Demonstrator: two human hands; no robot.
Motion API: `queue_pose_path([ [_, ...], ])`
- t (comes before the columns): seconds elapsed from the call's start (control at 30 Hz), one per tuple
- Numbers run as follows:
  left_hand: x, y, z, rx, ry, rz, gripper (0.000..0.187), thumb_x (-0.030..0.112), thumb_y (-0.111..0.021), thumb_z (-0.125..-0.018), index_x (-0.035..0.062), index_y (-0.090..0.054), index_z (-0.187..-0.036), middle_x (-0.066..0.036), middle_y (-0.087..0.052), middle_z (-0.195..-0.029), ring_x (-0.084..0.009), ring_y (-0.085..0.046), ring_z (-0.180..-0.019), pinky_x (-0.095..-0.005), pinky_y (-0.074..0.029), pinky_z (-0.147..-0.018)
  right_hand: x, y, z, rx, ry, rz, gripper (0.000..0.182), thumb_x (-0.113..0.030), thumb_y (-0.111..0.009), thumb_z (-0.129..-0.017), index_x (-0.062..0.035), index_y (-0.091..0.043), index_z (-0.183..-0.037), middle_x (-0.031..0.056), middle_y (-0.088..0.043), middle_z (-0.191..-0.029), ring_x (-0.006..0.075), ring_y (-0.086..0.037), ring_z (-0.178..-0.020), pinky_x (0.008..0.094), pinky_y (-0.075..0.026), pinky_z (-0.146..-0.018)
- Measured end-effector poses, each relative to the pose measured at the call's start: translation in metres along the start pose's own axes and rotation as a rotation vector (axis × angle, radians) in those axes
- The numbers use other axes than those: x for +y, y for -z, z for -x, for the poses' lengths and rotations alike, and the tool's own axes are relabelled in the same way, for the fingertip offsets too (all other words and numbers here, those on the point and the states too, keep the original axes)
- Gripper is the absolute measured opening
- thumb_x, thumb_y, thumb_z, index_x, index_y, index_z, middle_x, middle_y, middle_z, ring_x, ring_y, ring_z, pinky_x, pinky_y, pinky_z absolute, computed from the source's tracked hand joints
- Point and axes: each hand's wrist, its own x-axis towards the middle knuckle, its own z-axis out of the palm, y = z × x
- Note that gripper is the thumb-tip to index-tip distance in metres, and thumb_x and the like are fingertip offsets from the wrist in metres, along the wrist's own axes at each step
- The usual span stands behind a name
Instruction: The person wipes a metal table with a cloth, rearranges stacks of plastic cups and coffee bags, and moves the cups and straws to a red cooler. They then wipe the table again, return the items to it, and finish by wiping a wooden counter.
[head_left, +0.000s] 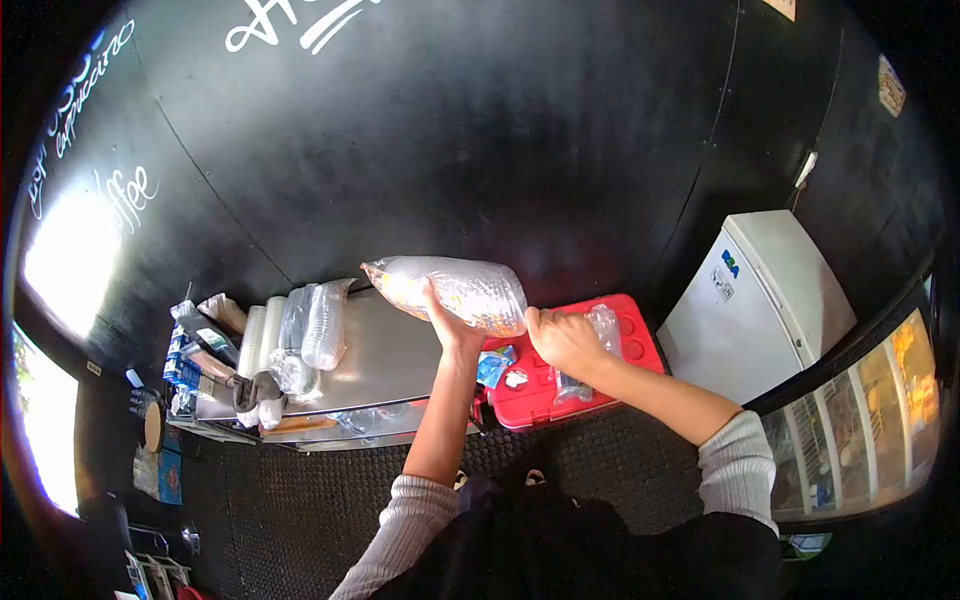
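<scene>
A long clear plastic sleeve [480,285] is held up above the metal counter, tilted slightly down toward the right. It has orange and yellow marks along its lower side and a gathered, pointed left end. Its contents look like a nested stack, but I cannot make out of what. My left hand [455,330] grips it from below, thumb up on the near side and the other fingers hidden behind. At the sleeve's rounded right end, my right hand [565,342] is closed with fingers curled, pinching the edge of the plastic.
On the metal counter [385,350] lie several wrapped stacks of cups [325,325]. A red cooler box [535,395] carries a blue packet [494,366] and clear plastic packages. To the right stand a white fridge [735,310] and a glass-fronted display case [850,430]. A black wall [450,130] rises behind.
</scene>
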Motion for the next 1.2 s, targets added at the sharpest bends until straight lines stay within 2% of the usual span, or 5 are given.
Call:
queue_pose_path([
  [0.53,0.025,0.024,-0.012,0.116,-0.173,0.291,0.070,0.058,-0.046,-0.079,0.0114,-0.039,-0.131,-0.014,-0.044,-0.129,-0.0355,-0.044,-0.116,-0.0536,-0.035,-0.097,-0.079,0.001,-0.022,0.062,-0.296,-0.448,0.019,-0.016,-0.045,-0.091,-0.0015,-0.048,-0.102,0.0133,-0.059,-0.071,0.0293,-0.061,-0.056,0.0380,-0.048,-0.046],
  [0.9,0.113,0.047,0.039,-0.089,0.528,-0.184,0.077,0.056,-0.054,-0.078,0.0097,-0.033,-0.135,-0.018,-0.027,-0.141,-0.0340,-0.031,-0.127,-0.0623,-0.010,-0.102,-0.027,0.017,-0.123,-0.184,-0.396,-1.726,0.027,-0.027,-0.044,-0.095,-0.0042,-0.051,-0.083,-0.0046,-0.040,-0.060,0.0031,-0.034,-0.052,0.0194,-0.028,-0.046],
  [0.97,0.114,0.041,0.052,0.060,0.376,-0.388,0.085,0.056,-0.056,-0.077,0.0080,-0.023,-0.139,-0.018,-0.011,-0.147,-0.0344,-0.021,-0.133,-0.0620,0.003,-0.102,-0.029,0.027,-0.143,-0.205,-0.352,-1.668,0.028,-0.026,-0.044,-0.095,-0.0043,-0.050,-0.079,-0.0047,-0.040,-0.061,0.0029,-0.032,-0.051,0.0195,-0.027,-0.046],
  [1.1,0.127,0.022,0.054,-0.139,-0.817,-1.406,0.123,0.040,-0.084,-0.053,-0.0036,-0.008,-0.139,-0.024,-0.018,-0.142,-0.0348,-0.023,-0.130,-0.0446,-0.020,-0.106,-0.055,0.044,-0.166,-0.235,-0.384,-1.576,0.029,-0.026,-0.046,-0.095,-0.0035,-0.052,-0.077,-0.0054,-0.040,-0.060,0.0025,-0.034,-0.053,0.0199,-0.029,-0.048],
  [1.2,0.141,-0.011,0.054,-0.223,-0.741,-1.531,0.129,0.039,-0.086,-0.046,-0.0016,-0.007,-0.139,-0.025,-0.031,-0.134,-0.0368,-0.033,-0.124,-0.0455,-0.024,-0.104,-0.071,0.054,-0.174,-0.331,-0.316,-1.501,0.029,-0.025,-0.049,-0.093,-0.0030,-0.054,-0.075,-0.0045,-0.041,-0.060,0.0013,-0.035,-0.056,0.0196,-0.030,-0.049],
])
